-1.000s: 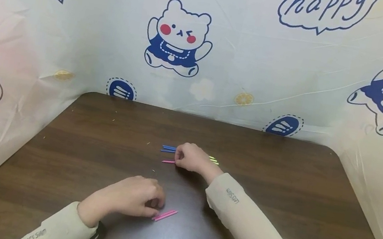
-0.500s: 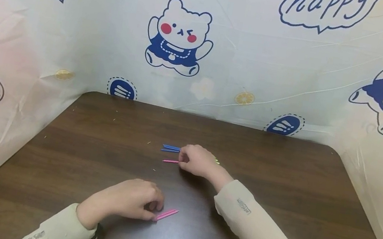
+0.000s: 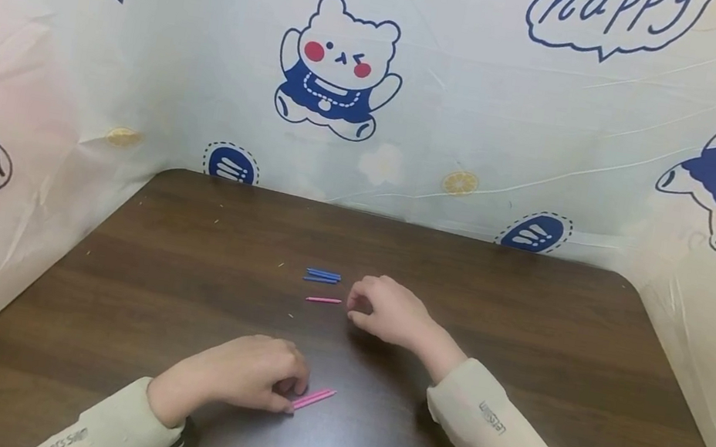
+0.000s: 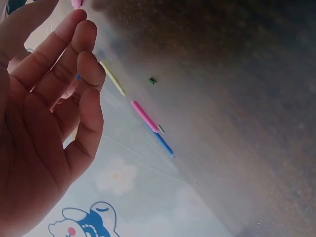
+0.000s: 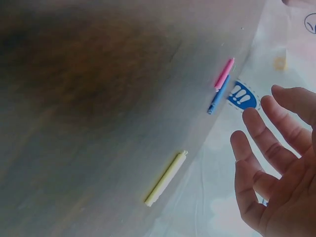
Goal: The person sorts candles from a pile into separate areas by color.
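In the head view my left hand [image 3: 243,369] rests low over the table, fingers loosely bent. Its thumb touches or lies right beside the near end of two thin pink sticks [image 3: 318,399]; I cannot tell which. Farther back, my right hand [image 3: 390,309] hovers with relaxed fingers and holds nothing. Left of it lie a single pink stick [image 3: 323,300] and several blue sticks [image 3: 323,276], side by side. The yellow sticks [image 5: 167,178] show in the right wrist view; the right hand hides them from the head view.
A dark brown wooden table [image 3: 179,289] carries everything. Tiny scraps [image 4: 152,80] are scattered on it. A printed cloth [image 3: 446,112] with bears and lettering stands around its far side and both sides.
My right hand has drawn back to the right, uncovering the whole far pink stick and the blue sticks, and now covers the yellow ones. The left hand has hardly moved.
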The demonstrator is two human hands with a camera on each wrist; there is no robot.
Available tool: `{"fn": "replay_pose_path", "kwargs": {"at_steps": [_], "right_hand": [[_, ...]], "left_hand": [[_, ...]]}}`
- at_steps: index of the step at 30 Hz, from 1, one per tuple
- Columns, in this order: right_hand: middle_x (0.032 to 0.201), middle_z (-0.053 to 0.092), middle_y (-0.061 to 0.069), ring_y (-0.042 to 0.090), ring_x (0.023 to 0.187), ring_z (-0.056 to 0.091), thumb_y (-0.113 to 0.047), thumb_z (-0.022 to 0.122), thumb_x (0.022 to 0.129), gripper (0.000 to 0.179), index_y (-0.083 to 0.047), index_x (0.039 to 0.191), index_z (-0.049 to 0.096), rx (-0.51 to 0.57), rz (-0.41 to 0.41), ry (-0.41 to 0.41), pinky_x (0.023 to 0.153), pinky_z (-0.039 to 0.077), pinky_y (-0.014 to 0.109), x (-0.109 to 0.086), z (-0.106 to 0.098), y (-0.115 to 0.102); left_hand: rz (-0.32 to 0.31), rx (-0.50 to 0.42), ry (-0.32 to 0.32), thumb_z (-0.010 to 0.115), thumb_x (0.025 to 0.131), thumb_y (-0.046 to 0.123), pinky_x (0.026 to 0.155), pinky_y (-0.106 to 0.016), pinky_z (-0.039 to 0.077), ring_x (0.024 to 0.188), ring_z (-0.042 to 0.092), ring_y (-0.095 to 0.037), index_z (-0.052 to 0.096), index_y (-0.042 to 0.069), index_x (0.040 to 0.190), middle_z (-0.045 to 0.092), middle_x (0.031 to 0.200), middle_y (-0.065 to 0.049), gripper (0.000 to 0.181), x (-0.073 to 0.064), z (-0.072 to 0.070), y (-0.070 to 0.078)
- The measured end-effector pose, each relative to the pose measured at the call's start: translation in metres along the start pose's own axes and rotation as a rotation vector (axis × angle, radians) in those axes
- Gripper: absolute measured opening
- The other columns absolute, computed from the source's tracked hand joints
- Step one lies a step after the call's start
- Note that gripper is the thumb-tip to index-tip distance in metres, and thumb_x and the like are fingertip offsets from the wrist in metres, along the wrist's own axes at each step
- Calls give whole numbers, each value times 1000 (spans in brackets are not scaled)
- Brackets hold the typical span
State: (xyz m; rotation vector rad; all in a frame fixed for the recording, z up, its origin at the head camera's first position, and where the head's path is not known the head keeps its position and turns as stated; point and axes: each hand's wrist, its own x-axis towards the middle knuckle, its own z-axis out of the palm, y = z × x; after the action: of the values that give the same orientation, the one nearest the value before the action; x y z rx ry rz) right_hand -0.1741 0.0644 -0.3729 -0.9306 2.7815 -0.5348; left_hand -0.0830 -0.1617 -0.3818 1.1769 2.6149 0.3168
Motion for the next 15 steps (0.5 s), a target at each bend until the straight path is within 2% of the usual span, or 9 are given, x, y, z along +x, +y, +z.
{"fn": "replay_pose_path", "kwargs": {"at_steps": [11, 15], "right_hand": [[94, 65, -5, 15, 92, 60, -22, 73, 87, 7, -19, 93, 69, -66, -120, 38, 82, 52, 35, -31, 0, -3], [94, 64, -5, 14, 88, 59, -23, 73, 88, 8, -20, 94, 69, -74, -135, 28, 77, 52, 34, -40, 3, -7]], "left_hand": [[-22, 18, -34, 81, 78, 31, 54, -20, 35, 58, 41, 1, 63, 23, 80, 44, 61, 16, 19, 3, 2, 3], [-31, 18, -42, 81, 77, 29, 52, -21, 35, 56, 41, 0, 62, 23, 78, 43, 60, 16, 20, 3, 2, 5]]}}
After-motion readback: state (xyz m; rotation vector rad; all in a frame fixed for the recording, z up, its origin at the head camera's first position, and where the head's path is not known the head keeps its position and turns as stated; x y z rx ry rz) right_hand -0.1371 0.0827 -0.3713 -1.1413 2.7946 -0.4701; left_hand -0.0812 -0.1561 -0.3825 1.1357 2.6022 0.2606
